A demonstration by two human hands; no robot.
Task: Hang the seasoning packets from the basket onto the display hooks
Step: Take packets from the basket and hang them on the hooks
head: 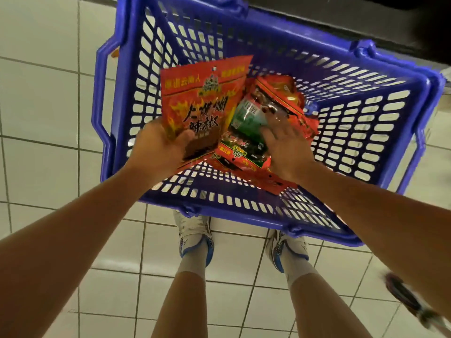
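A blue plastic basket (361,132) stands on the tiled floor just in front of my feet. My left hand (161,145) grips the bottom of a red seasoning packet (202,98) with flames and black lettering, held upright over the basket's left half. My right hand (285,145) reaches into the basket with fingers spread over a pile of several packets (246,142), touching a green and red one (249,118). More red packets (280,93) lie behind. No display hooks are in view.
White floor tiles (48,106) surround the basket. A dark shelf base (341,20) runs along the top edge behind the basket. My two white and blue shoes (195,235) stand right against the basket's near rim. A blurred dark object (410,298) shows at the lower right.
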